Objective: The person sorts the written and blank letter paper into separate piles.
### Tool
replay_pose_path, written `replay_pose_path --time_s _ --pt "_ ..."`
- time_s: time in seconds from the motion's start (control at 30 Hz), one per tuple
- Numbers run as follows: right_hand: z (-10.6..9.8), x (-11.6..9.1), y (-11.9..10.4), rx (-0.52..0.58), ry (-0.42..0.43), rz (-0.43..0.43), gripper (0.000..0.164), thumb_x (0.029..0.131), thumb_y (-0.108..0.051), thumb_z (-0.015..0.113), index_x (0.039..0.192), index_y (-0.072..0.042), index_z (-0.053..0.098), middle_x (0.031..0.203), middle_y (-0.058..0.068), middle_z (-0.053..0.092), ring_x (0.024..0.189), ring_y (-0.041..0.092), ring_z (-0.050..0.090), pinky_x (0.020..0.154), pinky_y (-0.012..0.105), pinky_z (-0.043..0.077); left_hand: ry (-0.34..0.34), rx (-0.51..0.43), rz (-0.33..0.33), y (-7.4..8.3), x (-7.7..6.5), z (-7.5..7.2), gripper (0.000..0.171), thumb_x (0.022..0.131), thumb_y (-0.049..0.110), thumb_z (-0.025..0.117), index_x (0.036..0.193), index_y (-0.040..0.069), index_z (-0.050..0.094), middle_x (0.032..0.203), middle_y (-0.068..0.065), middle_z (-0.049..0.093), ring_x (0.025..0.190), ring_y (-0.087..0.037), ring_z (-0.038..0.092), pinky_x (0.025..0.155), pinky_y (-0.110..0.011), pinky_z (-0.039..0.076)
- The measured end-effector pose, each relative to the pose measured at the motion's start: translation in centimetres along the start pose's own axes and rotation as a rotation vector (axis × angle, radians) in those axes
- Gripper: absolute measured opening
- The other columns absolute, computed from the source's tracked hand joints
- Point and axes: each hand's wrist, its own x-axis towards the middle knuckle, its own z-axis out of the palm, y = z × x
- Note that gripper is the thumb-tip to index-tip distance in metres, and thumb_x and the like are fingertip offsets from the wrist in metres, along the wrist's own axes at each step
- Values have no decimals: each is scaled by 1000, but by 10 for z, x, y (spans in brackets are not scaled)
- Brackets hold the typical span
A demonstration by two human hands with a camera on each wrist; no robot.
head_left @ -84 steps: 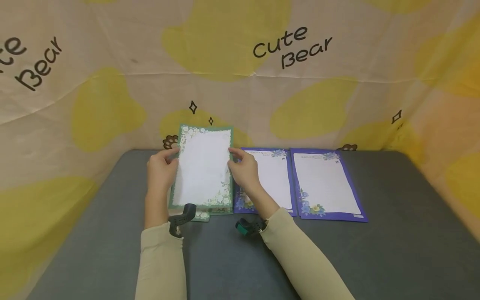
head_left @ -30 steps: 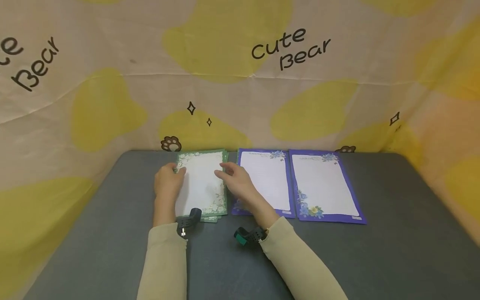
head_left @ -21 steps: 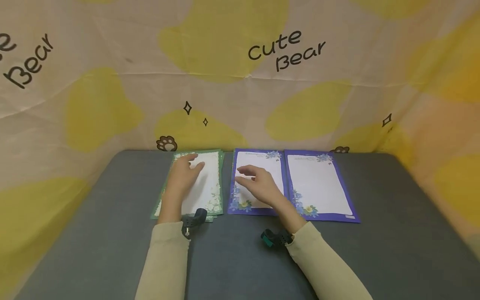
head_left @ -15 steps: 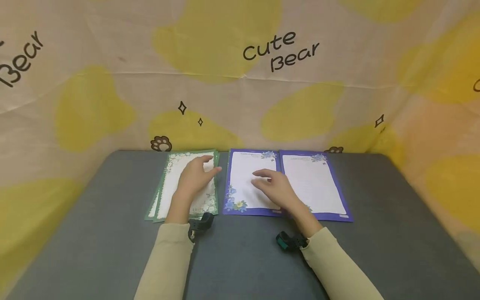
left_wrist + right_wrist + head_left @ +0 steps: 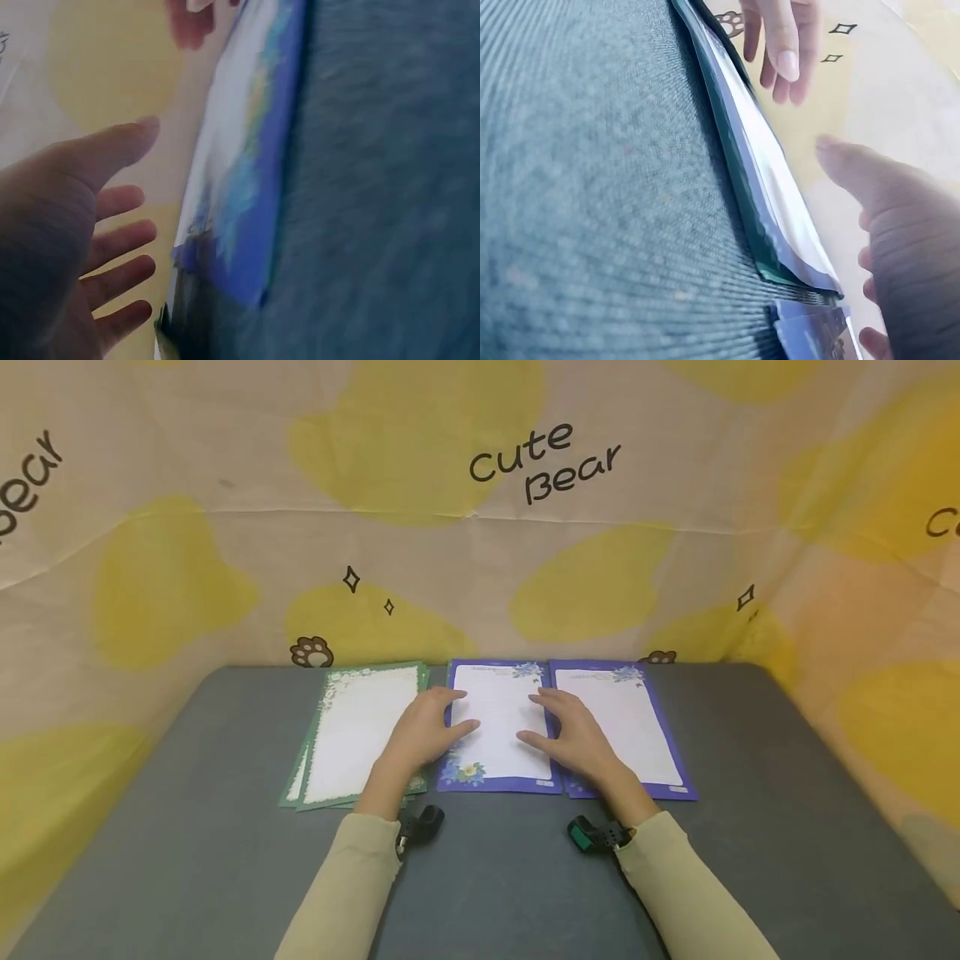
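Both hands hover at the two sides of the middle purple-bordered sheet of paper (image 5: 498, 727) in the head view. My left hand (image 5: 423, 731) has fingers and thumb spread, and holds nothing over the sheet's left side. Opposite it, my right hand (image 5: 585, 739) is likewise spread, its fingertips over the sheet's right edge. The left wrist view shows the left hand's fingers (image 5: 124, 244) apart beside the sheet (image 5: 232, 142). A green edge (image 5: 744, 232) shows beneath the purple and white one in the right wrist view. Left of these lies a stack of green-bordered floral sheets (image 5: 360, 735), slightly fanned.
Another purple-bordered sheet (image 5: 626, 727) lies close at the right, partly behind the right hand. The papers rest near the far edge of a grey table (image 5: 495, 885). A cloth backdrop (image 5: 420, 443) with yellow patches rises behind it.
The green-bordered sheet held up by both hands was lowered onto the left stack and let go. Both hands then shifted right to the middle purple-bordered sheet, while the view turned slightly right.
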Motion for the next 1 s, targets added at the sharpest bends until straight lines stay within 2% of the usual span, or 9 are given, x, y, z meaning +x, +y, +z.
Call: replay_pose_path --time_s 0.23,0.33,0.47,0.6,1.0 --pt "4 -2 6 -50 -36 -49 83 82 -55 78 149 -13 51 161 14 42 150 37 36 122 60 30 10 16 78 -2 2 17 69 88 53 72 143 13 58 157 -10 47 151 -34 37 123 -56 30" --pt "4 -3 8 -86 -43 -71 86 81 -56 78 150 -13 50 161 15 41 150 37 36 121 60 32 -20 3 70 -7 3 22 75 87 57 71 146 15 54 162 -8 42 154 -33 30 125 -56 25" --pt "4 -3 8 -149 -97 -82 88 82 -60 73 151 -13 48 161 15 40 151 39 36 121 60 31 -61 23 80 -14 4 26 80 85 60 71 148 15 52 163 -7 38 156 -33 26 128 -53 18" --pt "4 -3 6 -176 -134 -67 87 84 -62 70 151 -12 48 162 14 40 151 39 34 123 60 28 -66 49 99 -16 4 26 80 84 60 72 147 15 54 163 -7 39 155 -33 28 128 -53 18" --pt "1 -3 2 -190 -162 -38 86 86 -63 69 151 -12 48 161 14 41 152 38 33 124 58 26 -68 42 73 -11 3 24 81 83 60 74 147 16 54 160 -6 44 155 -33 29 127 -54 20"
